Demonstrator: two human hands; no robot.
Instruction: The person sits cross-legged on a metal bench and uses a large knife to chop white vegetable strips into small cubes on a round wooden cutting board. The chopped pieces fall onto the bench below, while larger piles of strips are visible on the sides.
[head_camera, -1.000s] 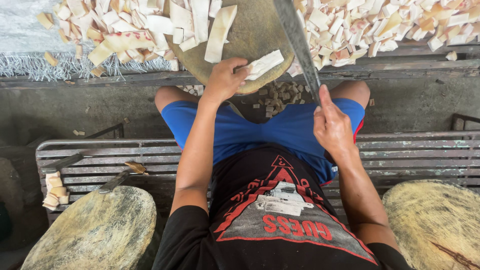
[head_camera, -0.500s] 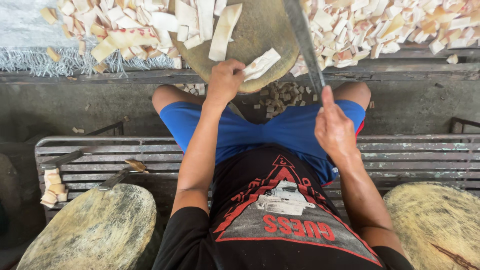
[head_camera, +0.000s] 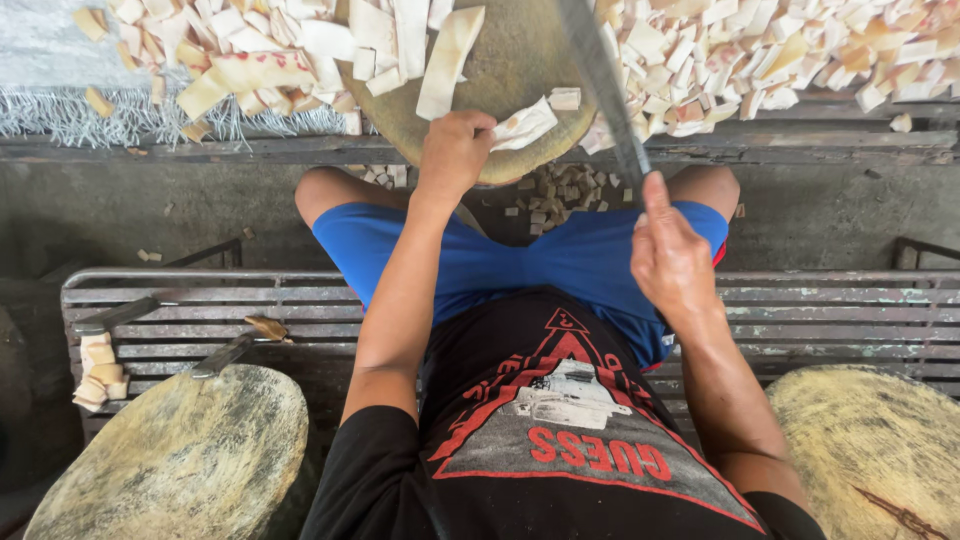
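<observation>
Blade lifted higher vs earlier; left hand pins strip.

A slatted metal bench runs across the view. Two round wooden blocks stand at the lower left and lower right. A small stack of pale pieces and a knife lie near the left block.

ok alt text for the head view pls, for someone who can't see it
Seen from above, a seated person's left hand pins a pale strip on a round wooden chopping block while the right hand holds a long blade raised over it. Heaps of cut pale pieces lie beyond, with a slatted metal bench beneath the person.
</observation>
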